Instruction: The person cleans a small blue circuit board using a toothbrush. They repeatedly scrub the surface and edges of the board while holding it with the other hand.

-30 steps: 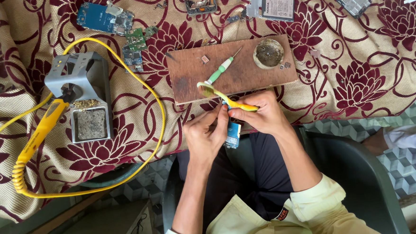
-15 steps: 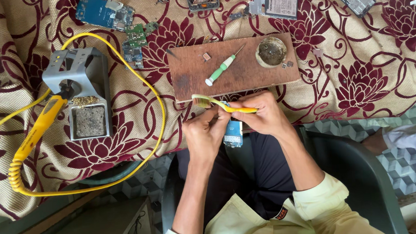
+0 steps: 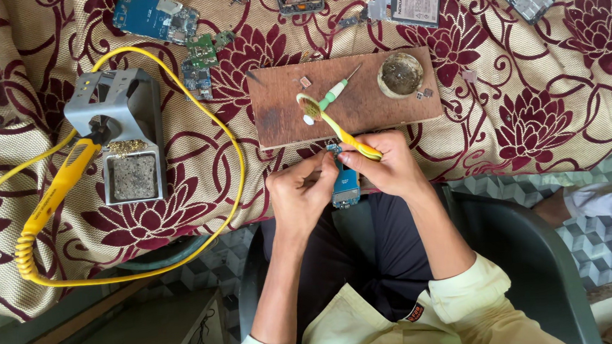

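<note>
My right hand (image 3: 384, 166) grips the handle of a yellow toothbrush (image 3: 331, 122), whose bristled head rests over the brown wooden board (image 3: 359, 113). My left hand (image 3: 302, 195) is closed around a small blue circuit board (image 3: 345, 185), held between both hands at the table's front edge. A green-handled screwdriver (image 3: 335, 91) and a round tin of dark paste (image 3: 400, 74) lie on the board. Most of the blue board is hidden by my fingers.
A grey soldering-iron stand (image 3: 119, 129) with a sponge tray sits at left, holding a yellow iron (image 3: 59, 183) with a coiled yellow cable (image 3: 225, 155). Phone circuit boards (image 3: 155, 16) and parts (image 3: 414, 0) lie along the far side of the floral cloth (image 3: 540, 104). Another person's foot (image 3: 601, 209) is at right.
The toothbrush head has swung up and away from me, from beside my hands onto the wooden board. Both hands keep their hold on the small blue board.
</note>
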